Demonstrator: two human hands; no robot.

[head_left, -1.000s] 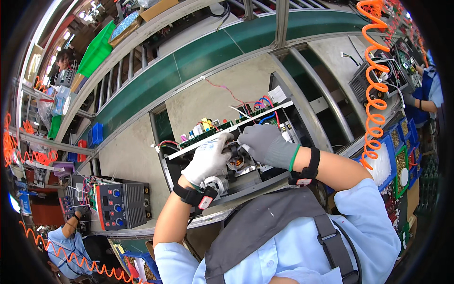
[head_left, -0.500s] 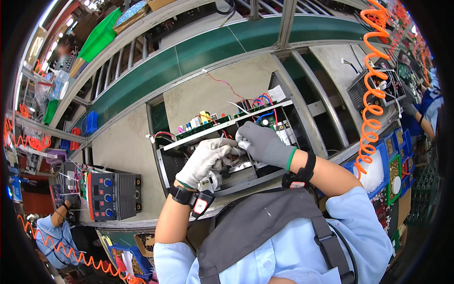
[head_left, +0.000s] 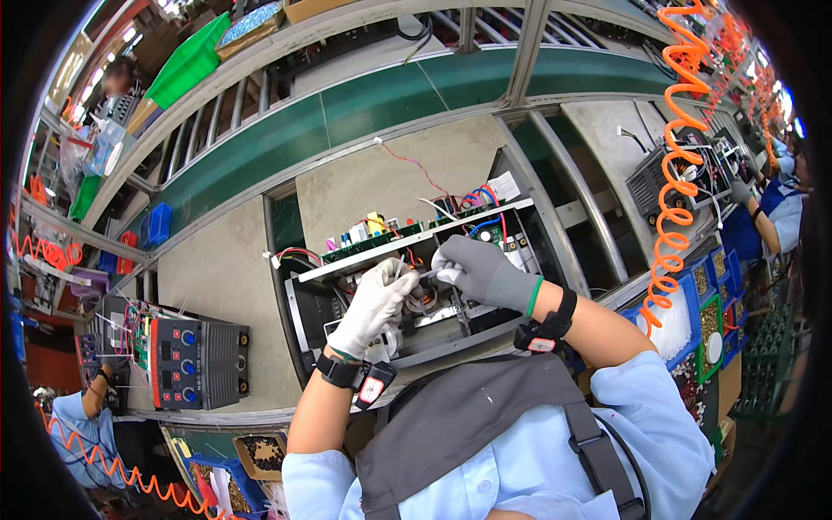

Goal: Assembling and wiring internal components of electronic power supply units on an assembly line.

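The open black chassis (head_left: 416,303) sits on the grey surface (head_left: 217,286) directly in front of the person, below the green conveyor belt (head_left: 364,100). A green circuit board (head_left: 407,234) with coloured components and wires lies along the chassis's upper edge.

Left hand (head_left: 374,305): white glove, black wrist strap. Fingers are curled and reach down into the middle of the chassis, touching the round copper-coloured part (head_left: 422,297) inside it. Whether they are clamped on that part cannot be told.

Right hand (head_left: 482,270): grey glove, black wrist strap. Fingers are pinched together on a small pale item (head_left: 447,274), too small to identify, held just above the copper-coloured part. The two hands are close together, fingertips nearly meeting.

A second, closed unit with a blue front panel (head_left: 201,362) stands to the left on the same surface. An orange coiled hose (head_left: 674,173) hangs to the right
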